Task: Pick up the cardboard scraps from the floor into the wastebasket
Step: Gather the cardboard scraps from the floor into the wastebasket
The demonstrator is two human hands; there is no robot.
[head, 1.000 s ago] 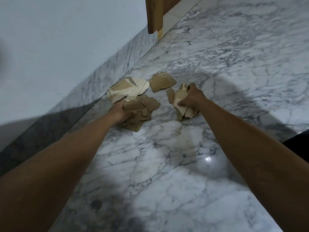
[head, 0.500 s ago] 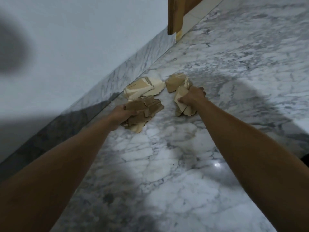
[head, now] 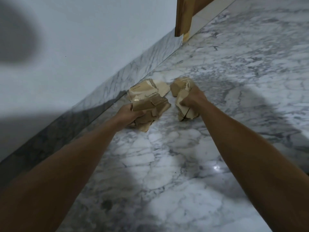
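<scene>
Your left hand (head: 127, 113) was closed in a fist around a bunch of brown cardboard scraps (head: 150, 108), with your fingers curled tight and pressed together over the top piece. The bunch stuck out past your hand toward 2 o'clock, and its bottom edge hung down close to the marble floor (head: 167, 164). I could not tell if that edge touched the floor. Your right hand (head: 192, 99) was closed too, and its fingers were wrapped around a pale bunch of scraps (head: 182, 104). Some bits poked out above your knuckles and some poked out below your hand. Both bunches were near the middle of the view, a little toward 12 o'clock, and there was a small gap of bare floor between them. At 11 o'clock from your left hand, a lighter pile of scraps (head: 145, 91) lay on the floor, right beside the marble strip (head: 103, 91) at the bottom of the white wall (head: 83, 39). A small brown piece (head: 175, 87) sat just past your right hand at 11 o'clock, touching the bunch you held. Far off at 12 o'clock, a wooden post (head: 183, 15) came down to the floor. Your two bare arms reached in from 7 and 5 o'clock.
</scene>
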